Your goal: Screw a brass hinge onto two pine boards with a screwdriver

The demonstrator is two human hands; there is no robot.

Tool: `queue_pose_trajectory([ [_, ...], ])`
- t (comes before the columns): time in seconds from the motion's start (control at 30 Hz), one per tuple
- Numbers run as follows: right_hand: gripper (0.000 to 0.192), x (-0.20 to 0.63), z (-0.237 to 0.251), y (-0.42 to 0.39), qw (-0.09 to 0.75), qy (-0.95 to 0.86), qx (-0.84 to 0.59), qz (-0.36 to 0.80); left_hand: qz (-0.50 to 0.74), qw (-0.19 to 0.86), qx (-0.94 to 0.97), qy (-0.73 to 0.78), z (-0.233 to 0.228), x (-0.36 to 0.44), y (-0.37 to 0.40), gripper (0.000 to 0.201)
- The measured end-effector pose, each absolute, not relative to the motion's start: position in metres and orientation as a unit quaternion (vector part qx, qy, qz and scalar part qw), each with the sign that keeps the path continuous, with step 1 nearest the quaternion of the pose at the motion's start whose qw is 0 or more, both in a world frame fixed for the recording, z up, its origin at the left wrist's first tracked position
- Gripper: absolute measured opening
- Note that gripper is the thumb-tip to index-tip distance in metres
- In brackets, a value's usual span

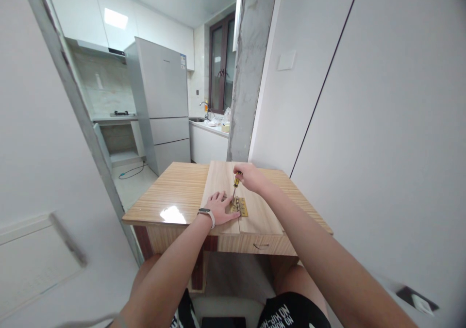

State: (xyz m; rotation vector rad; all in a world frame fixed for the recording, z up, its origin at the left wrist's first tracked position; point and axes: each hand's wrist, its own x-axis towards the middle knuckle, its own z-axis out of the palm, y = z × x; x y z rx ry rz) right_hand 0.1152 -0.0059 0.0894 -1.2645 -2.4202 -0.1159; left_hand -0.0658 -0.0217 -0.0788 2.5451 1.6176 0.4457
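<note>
My right hand (249,176), fingers pinching the yellow-and-black handle of a screwdriver (237,179), tip down at the left leaf of a brass butt hinge (243,207). Hinge lies open across the seam of two pale wooden boards (221,182) on the wood-grain surface (174,185). My left hand (218,209) lies on the left board, fingers spread, thumb at hinge's near edge.

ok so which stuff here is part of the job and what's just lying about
Part of the job, it seems:
screwdriver, in the right hand, tip at the hinge
hinge, across two pale boards, left hand by it
desk underneath

Just around:
cable on the floor
plastic bag on the counter
refrigerator
</note>
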Motion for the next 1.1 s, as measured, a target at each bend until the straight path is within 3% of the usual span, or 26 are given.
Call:
queue_pose_trajectory([
  [0.17,0.026,0.119,0.1,-0.01,0.176,-0.865,-0.469,-0.004,0.157,0.042,0.837,0.522,-0.082,-0.071,-0.02,0.094],
  [0.37,0.016,0.114,0.097,-0.004,0.145,-0.855,-0.494,-0.06,0.159,0.042,0.836,0.524,-0.084,-0.071,-0.022,0.094],
  [0.5,0.029,0.109,0.092,0.0,0.135,-0.84,-0.518,-0.087,0.157,0.042,0.835,0.526,-0.084,-0.071,-0.024,0.093],
  [0.9,0.017,0.102,0.084,-0.004,0.189,-0.862,-0.464,-0.077,0.177,0.027,0.836,0.519,-0.083,-0.072,-0.026,0.091],
  [1.1,0.027,0.106,0.087,0.0,0.169,-0.858,-0.481,-0.052,0.168,0.033,0.835,0.522,-0.083,-0.072,-0.025,0.092],
])
